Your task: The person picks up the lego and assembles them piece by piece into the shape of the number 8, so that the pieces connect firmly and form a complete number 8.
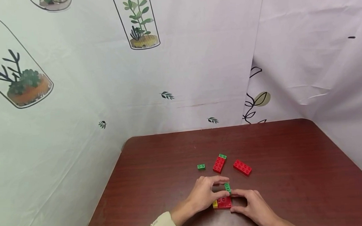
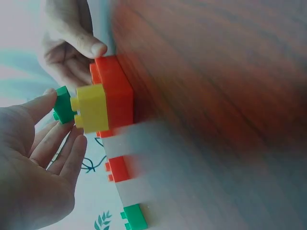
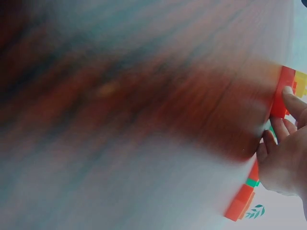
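My left hand [image 1: 202,193] pinches a small green brick [image 1: 227,187] between thumb and fingers. Just below it lies a red brick [image 1: 224,203] with studs on top, and a yellow brick [image 1: 215,204] sits against its left side. In the left wrist view the green brick [image 2: 62,105] is held over the studs of the yellow brick [image 2: 92,109], tilted and with a slight gap. My right hand [image 1: 255,204] grips the red brick from the right, with the thumb at the near side and fingers toward the far side. The left hand partly covers the red brick's far end.
Farther back on the dark wooden table [image 1: 159,161] lie a small green brick [image 1: 201,167], a red brick [image 1: 219,164] with a green brick [image 1: 222,156] at its far end, and another red brick [image 1: 242,167]. A printed white cloth [image 1: 197,68] hangs behind the table.
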### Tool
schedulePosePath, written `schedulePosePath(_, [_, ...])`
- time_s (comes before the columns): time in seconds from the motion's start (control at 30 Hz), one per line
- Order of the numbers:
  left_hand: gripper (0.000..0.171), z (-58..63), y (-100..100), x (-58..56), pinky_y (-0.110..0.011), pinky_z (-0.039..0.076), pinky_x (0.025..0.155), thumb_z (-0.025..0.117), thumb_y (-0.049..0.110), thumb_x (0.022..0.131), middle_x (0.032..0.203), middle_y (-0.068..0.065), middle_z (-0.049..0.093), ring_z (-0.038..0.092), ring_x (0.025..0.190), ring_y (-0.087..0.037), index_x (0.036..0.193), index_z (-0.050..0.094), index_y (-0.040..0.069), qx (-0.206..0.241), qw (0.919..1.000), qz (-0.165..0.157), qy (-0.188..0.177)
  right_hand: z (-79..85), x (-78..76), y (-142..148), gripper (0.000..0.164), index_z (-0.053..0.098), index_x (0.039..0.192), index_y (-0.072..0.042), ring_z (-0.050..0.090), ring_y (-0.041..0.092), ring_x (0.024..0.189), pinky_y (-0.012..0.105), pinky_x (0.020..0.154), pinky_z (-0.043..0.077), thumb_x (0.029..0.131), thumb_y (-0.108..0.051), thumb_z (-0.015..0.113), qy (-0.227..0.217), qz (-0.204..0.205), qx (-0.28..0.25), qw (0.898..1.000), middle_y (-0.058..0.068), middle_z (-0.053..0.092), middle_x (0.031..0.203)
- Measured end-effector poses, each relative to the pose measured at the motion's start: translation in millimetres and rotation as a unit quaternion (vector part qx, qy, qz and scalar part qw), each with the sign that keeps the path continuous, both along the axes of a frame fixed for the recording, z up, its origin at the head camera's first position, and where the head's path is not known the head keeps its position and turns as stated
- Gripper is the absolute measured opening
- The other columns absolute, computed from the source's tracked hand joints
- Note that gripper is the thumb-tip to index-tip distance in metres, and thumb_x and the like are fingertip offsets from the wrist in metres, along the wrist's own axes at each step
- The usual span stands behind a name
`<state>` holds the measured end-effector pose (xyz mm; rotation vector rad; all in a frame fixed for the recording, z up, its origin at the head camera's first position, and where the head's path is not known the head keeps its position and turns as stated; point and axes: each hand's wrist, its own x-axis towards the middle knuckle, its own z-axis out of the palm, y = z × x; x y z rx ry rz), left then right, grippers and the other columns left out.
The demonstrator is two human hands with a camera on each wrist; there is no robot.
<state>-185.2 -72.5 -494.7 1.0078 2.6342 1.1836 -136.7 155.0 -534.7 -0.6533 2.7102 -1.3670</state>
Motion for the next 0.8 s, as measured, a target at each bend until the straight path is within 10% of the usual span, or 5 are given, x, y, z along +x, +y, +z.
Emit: schedulePosePath(0.8, [0.039, -15.9, -5, 26.3, -0.012, 0.051, 0.081, 0.087, 0.031, 0.091, 0.118, 0.013, 0.077, 0.066, 0.105, 0.006, 0.127, 0.078, 0.019, -0.001, 0.9983, 0.004, 0.058, -5.3, 2.6, -2, 0.051, 0.075, 0.126, -0.011, 0.072, 0.01, 0.11, 0.027, 0.09, 0.058, 0.084, -0.036, 0.09, 0.06, -0.017, -0.018, 0.998, -0.008, 0.08, 0.111])
